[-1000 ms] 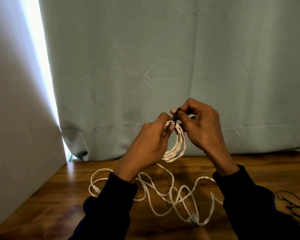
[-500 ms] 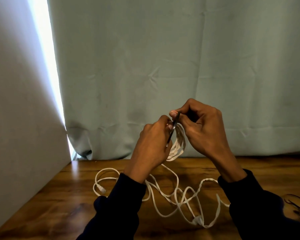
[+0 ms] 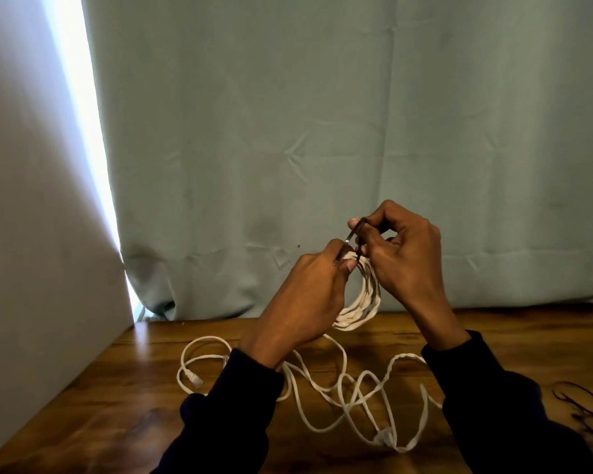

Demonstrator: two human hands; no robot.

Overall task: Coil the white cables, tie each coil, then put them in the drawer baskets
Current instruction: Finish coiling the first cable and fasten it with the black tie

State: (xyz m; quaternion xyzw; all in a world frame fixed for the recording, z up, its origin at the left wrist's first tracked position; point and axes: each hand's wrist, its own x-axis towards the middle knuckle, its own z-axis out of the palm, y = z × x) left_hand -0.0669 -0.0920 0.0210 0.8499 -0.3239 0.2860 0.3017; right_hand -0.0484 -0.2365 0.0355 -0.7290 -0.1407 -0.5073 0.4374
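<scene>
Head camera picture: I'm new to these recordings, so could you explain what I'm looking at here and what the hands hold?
This single view comes from a camera worn on a person's head, looking down at their bare hands. The left hand holds a small coil of white flat cable above a brown wooden table. The right hand pinches a thin dark tie at the coil's top. A loose white cable sprawls on the table. More dark ties lie at the right edge, before a pale green curtain.

The left hand [image 3: 305, 295] hides the near side of the coil [image 3: 363, 302]; right of both grips, dark ties [image 3: 586, 415] run off-frame.
</scene>
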